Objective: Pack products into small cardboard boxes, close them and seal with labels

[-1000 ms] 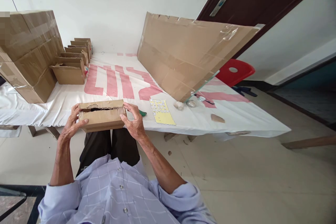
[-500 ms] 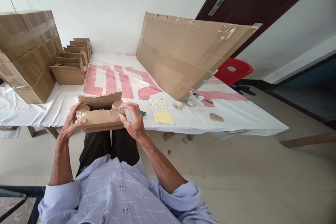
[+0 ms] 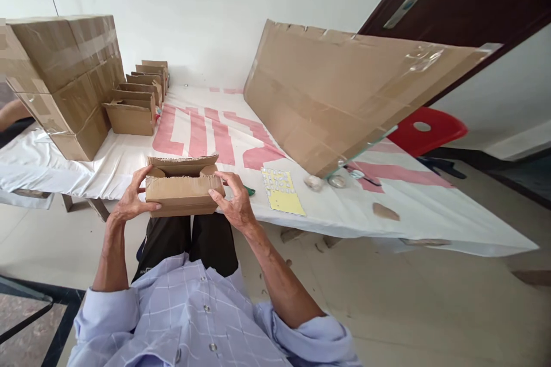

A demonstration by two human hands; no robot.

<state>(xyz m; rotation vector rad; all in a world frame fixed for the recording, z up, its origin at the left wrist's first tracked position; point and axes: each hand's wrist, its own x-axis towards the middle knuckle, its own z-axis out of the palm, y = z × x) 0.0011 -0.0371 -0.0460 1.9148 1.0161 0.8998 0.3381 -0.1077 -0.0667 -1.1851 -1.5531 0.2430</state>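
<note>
I hold a small brown cardboard box point(image 3: 183, 194) over my lap at the table's near edge. Its top flap stands up at the back and the side tabs are folded in. My left hand point(image 3: 131, 202) grips the box's left end, thumb on the front face. My right hand point(image 3: 235, 202) grips the right end, with its fingers curled over the top corner.
The white cloth with red lettering point(image 3: 202, 137) covers the table. On it are a row of small open boxes point(image 3: 138, 100), a big taped carton point(image 3: 69, 80), a large leaning cardboard sheet point(image 3: 344, 92), a yellow sticker sheet point(image 3: 282, 192) and a green object point(image 3: 248, 190). A red stool point(image 3: 426, 129) stands at right. Another person's arm point(image 3: 12, 112) shows at far left.
The box's top flap has gone from lying nearly closed to standing up, and the side tabs now show folded in. My view has shifted, so everything sits further right.
</note>
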